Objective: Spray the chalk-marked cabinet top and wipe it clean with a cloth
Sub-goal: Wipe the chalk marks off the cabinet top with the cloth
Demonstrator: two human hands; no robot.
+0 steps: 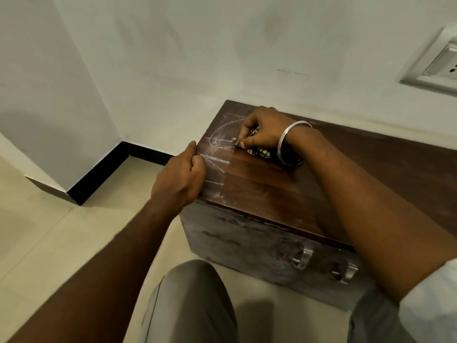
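The dark wooden cabinet top (259, 184) lies with its long axis along the wall (197, 58), running from its short left end near the room corner out past the right edge of the view. The chalk marks (217, 142) sit at that left end: a curved arc farther back and several straight white lines crossing nearer the front. The stretch of wood to the right of them shows bare, dark grain.

The right hand (264, 129) is on the top just right of the chalk, its fingers curled tight around a bunched, dark-and-light patterned cloth (261, 152). The bundle lies lengthwise from the fingertips back under the wrist, and a small tip of it pokes out toward the marks and touches the wood at their edge. A silver bangle (294, 125) circles that wrist.

The left hand (178, 179) rests at the top's left edge, beside the straight chalk lines. Its fingers are curled in on themselves with nothing showing inside them, and the thumb lies straight along the edge, pointing toward the wall.

Below the top, the cabinet front carries two metal handles (303, 259). A knee in grey trousers (193, 293) is just in front of the cabinet on the pale tiled floor (49, 231), and a white sleeve (435, 305) shows at the lower right. A black skirting (103, 174) lines the corner, and a white wall socket (442, 60) is set high on the right.
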